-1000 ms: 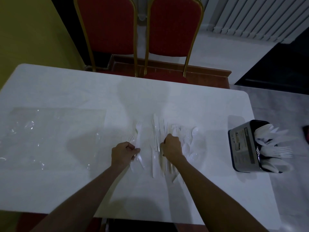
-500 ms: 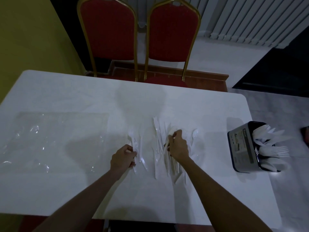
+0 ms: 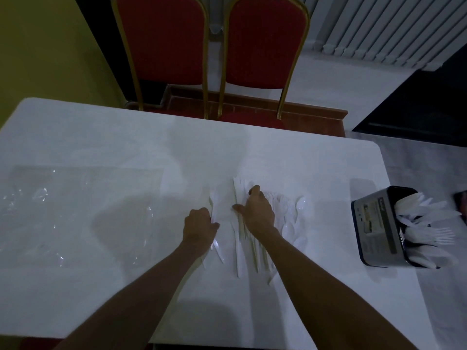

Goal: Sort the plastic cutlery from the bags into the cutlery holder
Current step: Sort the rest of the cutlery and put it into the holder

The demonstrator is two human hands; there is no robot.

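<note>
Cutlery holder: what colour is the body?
Black, with a grey label on its side; cutlery holder, head view.

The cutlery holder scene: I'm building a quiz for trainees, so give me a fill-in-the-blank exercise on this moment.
1. The cutlery holder stands near the table's ____ edge.
2. Beyond the white table stand two ____ chairs.
3. The clear plastic bags lie flat on the ____ side of the table.
4. The left hand is closed around white plastic ____.

Missing words: right; red; left; cutlery
</note>
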